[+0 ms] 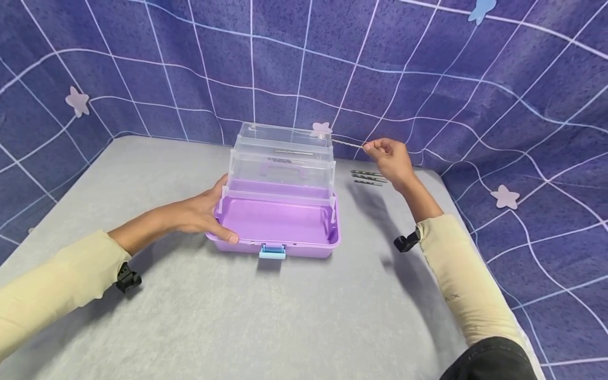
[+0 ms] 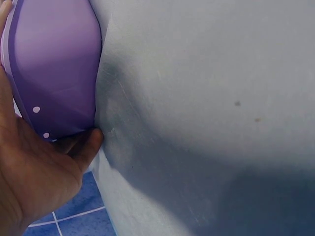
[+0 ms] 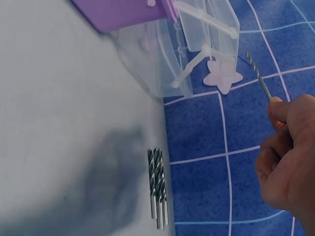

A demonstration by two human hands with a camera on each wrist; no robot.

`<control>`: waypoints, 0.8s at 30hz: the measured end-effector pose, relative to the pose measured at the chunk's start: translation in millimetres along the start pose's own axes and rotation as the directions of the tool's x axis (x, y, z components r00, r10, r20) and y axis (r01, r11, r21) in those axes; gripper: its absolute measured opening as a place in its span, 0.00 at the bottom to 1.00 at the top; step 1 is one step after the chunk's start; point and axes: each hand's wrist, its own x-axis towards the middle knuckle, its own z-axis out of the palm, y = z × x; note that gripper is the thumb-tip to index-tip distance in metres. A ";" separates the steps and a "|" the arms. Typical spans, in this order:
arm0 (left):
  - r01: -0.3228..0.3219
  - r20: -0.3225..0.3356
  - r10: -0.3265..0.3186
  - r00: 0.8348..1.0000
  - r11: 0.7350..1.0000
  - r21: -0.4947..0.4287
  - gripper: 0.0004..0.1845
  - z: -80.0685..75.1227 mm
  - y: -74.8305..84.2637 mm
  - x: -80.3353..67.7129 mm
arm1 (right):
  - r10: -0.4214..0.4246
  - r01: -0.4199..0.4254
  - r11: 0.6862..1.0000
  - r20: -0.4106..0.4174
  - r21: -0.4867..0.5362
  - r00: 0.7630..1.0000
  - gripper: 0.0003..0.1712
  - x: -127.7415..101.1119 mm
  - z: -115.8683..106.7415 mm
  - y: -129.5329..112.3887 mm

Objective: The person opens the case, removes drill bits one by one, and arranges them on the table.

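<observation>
The spread left hand point(image 1: 197, 212) should steady the box point(image 1: 309, 250) while the right hand point(image 1: 390, 158), pinching the bit point(image 1: 348, 143), goes slowly.

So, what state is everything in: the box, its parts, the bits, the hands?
Box: open
Lid: tipped back
Trays: raised, stepped
Latch: unfastened
Held bit: off the table, pointing toward the trays
Loose bits: three, lying side by side on the table
Left hand: gripping the box's left end
Right hand: pinching the held bit
Thin pieces seen through the trays: too faint to name
</observation>
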 end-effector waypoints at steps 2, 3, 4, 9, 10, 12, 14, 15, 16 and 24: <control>-0.005 0.008 0.005 1.000 1.000 -0.025 0.82 0.3 -0.6 0.1 | 0.013 -0.013 1.000 0.001 -0.001 1.000 0.17 -1.4 -2.6 3.4; -0.003 0.008 0.004 1.000 1.000 -0.026 0.82 0.5 -0.5 -0.1 | 0.019 -0.019 1.000 0.003 -0.002 1.000 0.18 -2.2 -4.0 5.0; -0.001 0.009 0.001 1.000 1.000 -0.028 0.82 0.5 -0.6 -0.2 | 0.025 -0.025 1.000 0.005 -0.004 1.000 0.18 -2.7 -5.5 6.9; 0.025 -0.011 -0.025 1.000 1.000 0.004 0.83 0.3 1.3 -2.1 | 0.035 -0.035 0.999 0.014 -0.020 0.999 0.21 -5.4 -11.9 13.9; 0.029 -0.013 -0.029 0.999 1.000 0.009 0.83 0.1 1.7 -2.4 | 0.036 -0.036 0.999 0.014 -0.024 0.999 0.21 -5.9 -13.2 15.3; 0.025 -0.012 -0.025 1.000 1.000 0.000 0.83 0.2 2.2 -2.2 | 0.043 -0.043 0.998 0.013 -0.037 0.999 0.21 -7.6 -15.6 18.0; 0.013 -0.006 -0.013 1.000 1.000 -0.015 0.83 0.2 1.8 -1.4 | 0.048 -0.048 0.998 0.010 -0.049 0.999 0.21 -9.2 -17.8 21.2; 0.007 -0.003 -0.007 1.000 1.000 -0.021 0.83 0.2 1.4 -1.2 | 0.051 -0.050 0.997 0.009 -0.052 0.999 0.21 -10.5 -18.9 22.8; 0.003 -0.001 -0.003 1.000 1.000 -0.025 0.82 0.2 1.2 -1.1 | 0.053 -0.052 0.997 0.007 -0.053 0.999 0.21 -11.4 -19.9 24.6; -0.019 0.001 0.019 1.000 1.000 -0.023 0.82 1.0 0.0 -1.3 | 0.086 -0.086 0.996 0.018 -0.036 0.996 0.20 -16.5 -26.1 40.8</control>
